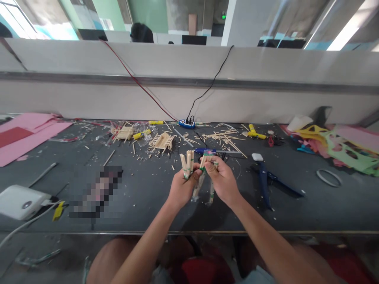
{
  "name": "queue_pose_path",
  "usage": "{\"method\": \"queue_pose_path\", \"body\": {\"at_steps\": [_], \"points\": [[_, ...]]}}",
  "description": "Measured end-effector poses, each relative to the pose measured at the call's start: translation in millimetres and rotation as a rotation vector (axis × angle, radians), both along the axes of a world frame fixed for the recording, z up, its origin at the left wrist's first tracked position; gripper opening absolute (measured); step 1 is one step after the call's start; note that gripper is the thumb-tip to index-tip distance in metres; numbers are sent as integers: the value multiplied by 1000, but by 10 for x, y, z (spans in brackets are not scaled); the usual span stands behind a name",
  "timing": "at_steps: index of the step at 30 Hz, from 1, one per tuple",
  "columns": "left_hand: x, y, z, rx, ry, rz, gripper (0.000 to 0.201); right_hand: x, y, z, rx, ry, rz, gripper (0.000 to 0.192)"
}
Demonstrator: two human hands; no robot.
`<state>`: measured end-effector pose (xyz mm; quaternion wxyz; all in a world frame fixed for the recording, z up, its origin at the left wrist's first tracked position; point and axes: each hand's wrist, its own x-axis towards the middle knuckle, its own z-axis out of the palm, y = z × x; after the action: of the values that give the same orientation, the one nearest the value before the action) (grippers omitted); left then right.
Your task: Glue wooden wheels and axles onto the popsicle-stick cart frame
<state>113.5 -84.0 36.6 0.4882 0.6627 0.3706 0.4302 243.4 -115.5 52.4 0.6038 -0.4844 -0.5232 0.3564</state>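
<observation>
My left hand (184, 184) is closed around a bundle of wooden sticks (188, 161), their pale ends spread upward above the fingers. Close beside it, my right hand (222, 178) pinches a clear plastic wrapper (208, 153) with green markings; more sticks show inside it. Lower parts of the wrapped sticks (212, 193) hang beneath the hands over the dark table. Both hands are raised above the table's front half, nearly touching. Behind them a blue glue gun (201, 150) lies on the table, partly hidden.
Two small stick-built models (162, 141) stand at the back left among scraps. Loose sticks (223, 136) lie behind the hands, near a blue power strip (187, 124). Blue cutters (263, 183) rest at right, foam sheets (340, 146) farther right. A white power bank (22, 202) sits left.
</observation>
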Motion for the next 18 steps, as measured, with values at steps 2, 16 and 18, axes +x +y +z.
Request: {"method": "queue_pose_path", "body": {"at_steps": [2, 16, 18], "points": [[-26, 22, 30, 22, 30, -3, 22, 17, 0, 31, 1, -18, -2, 18], [109, 58, -73, -75, 36, -148, 20, 176, 48, -76, -74, 269, -96, 19], [149, 56, -136, -44, 38, -160, 19, 184, 36, -77, -132, 238, -80, 23]]}}
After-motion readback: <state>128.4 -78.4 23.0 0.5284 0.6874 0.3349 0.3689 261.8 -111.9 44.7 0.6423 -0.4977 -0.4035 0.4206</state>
